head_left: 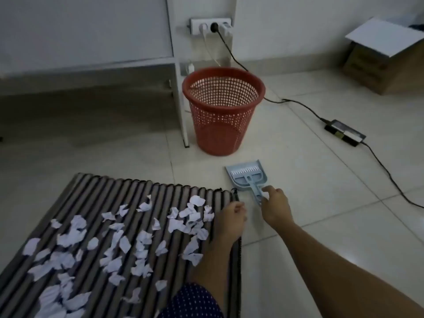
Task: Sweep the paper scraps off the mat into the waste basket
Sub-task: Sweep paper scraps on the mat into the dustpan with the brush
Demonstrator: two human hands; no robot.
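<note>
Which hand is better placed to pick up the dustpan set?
Right. The right hand is already at the handle of the blue dustpan and brush on the floor tiles. The left hand rests on the mat edge, farther away.

Your mat [142,191] bears the scraps [128,239]; dustpan [244,177] lies just right; waste basket [223,111] stands beyond it.

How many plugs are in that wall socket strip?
3: a white plug at the left, a black plug in the middle, and a white plug at the right of the socket strip.
</note>
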